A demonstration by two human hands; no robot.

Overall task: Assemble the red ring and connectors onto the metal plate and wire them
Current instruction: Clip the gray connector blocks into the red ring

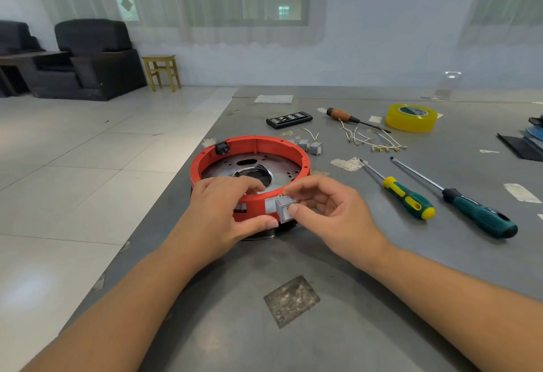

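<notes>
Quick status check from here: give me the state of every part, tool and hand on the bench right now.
red ring: seated on the metal plate
metal plate: flat on table, inside ring
grey connector: at ring's near wall, pinched
black connector: fitted in far wall
left hand: grips the ring
right hand: pinches grey connector
spare grey connectors: loose on table
wires: loose, unconnected
three screwdrivers: lying unused
tape roll: lying flat

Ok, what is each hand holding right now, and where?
The right hand pinches the grey connector by its outer end. The left hand grips the red ring at its near wall.
</notes>
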